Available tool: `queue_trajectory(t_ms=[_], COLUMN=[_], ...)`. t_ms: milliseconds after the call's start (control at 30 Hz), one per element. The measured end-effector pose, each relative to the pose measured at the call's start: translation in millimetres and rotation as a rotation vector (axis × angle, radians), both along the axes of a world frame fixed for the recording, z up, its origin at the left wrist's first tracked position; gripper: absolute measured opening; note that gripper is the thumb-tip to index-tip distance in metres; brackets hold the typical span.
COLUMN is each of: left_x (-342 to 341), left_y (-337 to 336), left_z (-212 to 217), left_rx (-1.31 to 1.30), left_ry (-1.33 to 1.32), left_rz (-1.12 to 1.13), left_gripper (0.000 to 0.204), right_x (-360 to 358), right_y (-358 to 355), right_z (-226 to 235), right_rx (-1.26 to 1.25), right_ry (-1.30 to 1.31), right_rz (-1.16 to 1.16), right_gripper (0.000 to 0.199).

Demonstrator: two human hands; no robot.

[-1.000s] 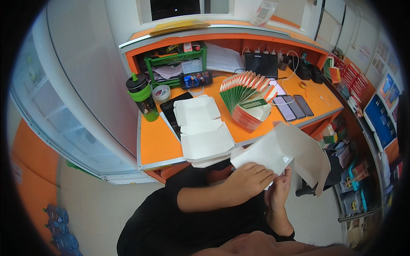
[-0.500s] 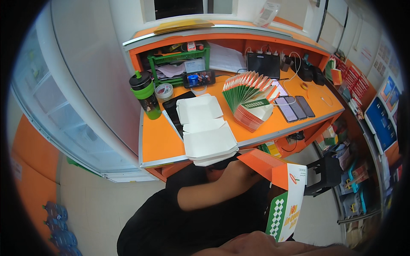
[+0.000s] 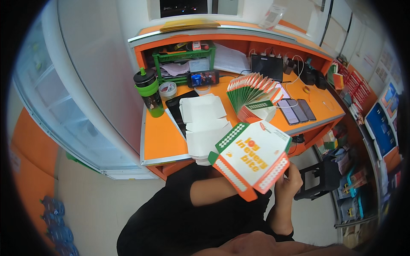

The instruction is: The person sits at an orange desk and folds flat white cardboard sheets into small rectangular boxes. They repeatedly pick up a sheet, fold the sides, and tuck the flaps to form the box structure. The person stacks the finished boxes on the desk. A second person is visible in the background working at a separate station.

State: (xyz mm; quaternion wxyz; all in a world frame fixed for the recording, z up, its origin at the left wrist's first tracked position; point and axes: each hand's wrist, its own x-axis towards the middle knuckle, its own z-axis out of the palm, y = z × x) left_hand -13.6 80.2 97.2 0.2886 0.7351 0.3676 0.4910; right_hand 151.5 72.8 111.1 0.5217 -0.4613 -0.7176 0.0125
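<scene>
A partly folded paper food box, white with yellow print and green and orange flaps, is held in front of me below the desk edge. My right hand is closed at its right-hand flap. My left forearm reaches behind the box, which hides the left hand and its fingers. On the desk, just beyond, lies a stack of opened white food boxes, plain side up. To its right, nested boxes with green and orange sides are spread like a fan.
The orange desk also carries a green-and-black bottle, tape rolls, a green basket, a propped phone and several phones at the right. A black stool stands right; a glass-door fridge stands left.
The box has swung left and up, and its printed face has turned into view. My right hand has come into sight at its right edge, while the left hand has become hidden behind it.
</scene>
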Motion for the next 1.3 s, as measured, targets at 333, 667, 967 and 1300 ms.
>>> queue_trajectory(t_ms=[333,667,967,1300], left_x=[-23.5,-3.3,3.1,-0.2], left_y=[8.1,-8.9,-12.9,-15.7], left_z=[-67.1,-1.3,7.0,21.9], left_rx=[0.025,0.036,-0.498,-0.548], left_ry=[0.172,-0.121,-0.528,-0.591], left_rz=[-0.029,0.177,-0.221,-0.144], left_gripper=[0.065,0.024,0.030,0.024], right_x=[4.7,5.1,10.2,-2.0], right_y=[-7.0,-15.5,-13.9,-19.2], right_z=[14.1,11.6,6.1,4.9], right_rx=[0.230,-0.263,-0.450,-0.273], right_ry=[-0.116,0.571,0.807,0.655], right_rz=[0.059,0.427,0.606,0.463], right_gripper=[0.024,0.006,0.015,0.014])
